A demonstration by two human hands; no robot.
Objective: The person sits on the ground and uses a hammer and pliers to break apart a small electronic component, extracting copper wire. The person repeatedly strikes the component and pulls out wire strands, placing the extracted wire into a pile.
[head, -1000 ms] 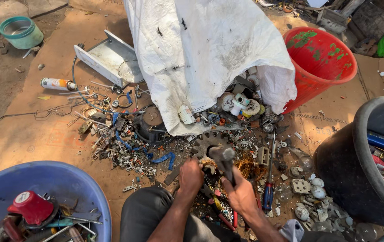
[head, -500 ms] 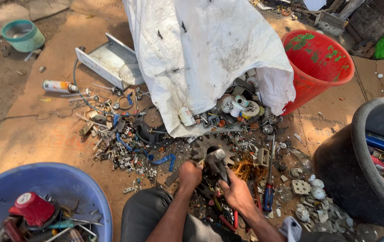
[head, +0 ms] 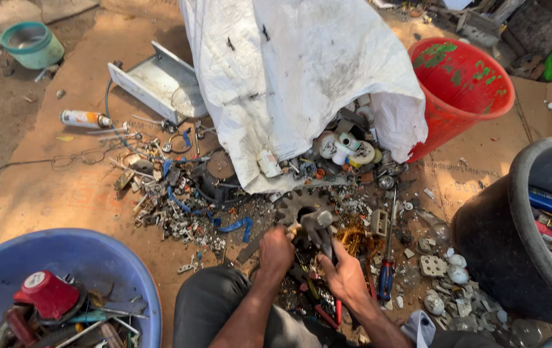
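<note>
The left hand (head: 276, 248) and the right hand (head: 347, 277) are working together on a dark metal part (head: 318, 233) at the near edge of the scrap pile. Compared with a second ago, both hands are sitting slightly lower and closer to the knees, and the part's rounded grey tip is now pointing up between them, just in front of the toothed gear (head: 301, 203). The left hand is clenched on the part's left side; the right hand is wrapping its fingers around the lower body of the same part. The part is therefore lifted clear of the pile and is being gripped from both sides, which suggests it is being twisted or pulled apart.

Just right of the hands, a blue-handled screwdriver (head: 387, 274) is lying on the cardboard floor (head: 57, 193) beside a tangle of copper wire (head: 356, 238). Loose screws, white sockets and blue clips are crowding the area around the hands.

To the near left, a blue basin (head: 95, 258) is holding sorted pieces; to the right, a black tub (head: 501, 258) is doing the same. Farther off, a white sack (head: 301, 84) is spilling parts, flanked by a red bucket (head: 463, 96) and a grey metal tray (head: 153, 80).
</note>
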